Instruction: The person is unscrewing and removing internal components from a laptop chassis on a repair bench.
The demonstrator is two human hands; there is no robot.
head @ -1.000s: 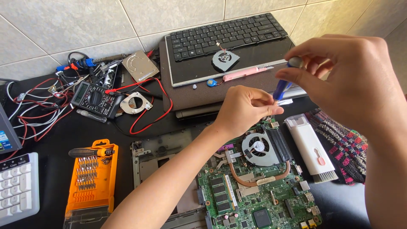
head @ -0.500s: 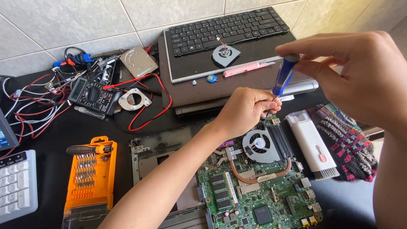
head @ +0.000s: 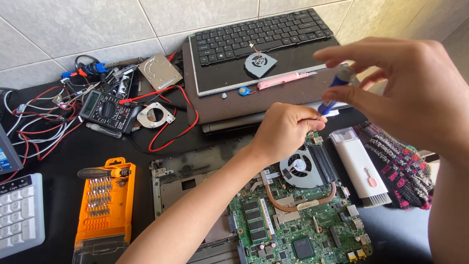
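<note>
The right hand (head: 410, 93) gripped a blue screwdriver (head: 334, 93) upright above the green motherboard (head: 293, 220); the left hand's (head: 286, 129) fingers pinched closed at its tip. The board already lay bared, its cooling fan (head: 298, 166) still mounted.

My left hand (head: 286, 129) hides the tip of the blue-handled screwdriver (head: 333, 93), whose top is blurred inside my right hand (head: 410, 93). The bottom edge cuts off the green laptop motherboard (head: 298, 220) and the orange plastic bit case (head: 104, 208); the left edge cuts the white keypad (head: 17, 215).
</note>
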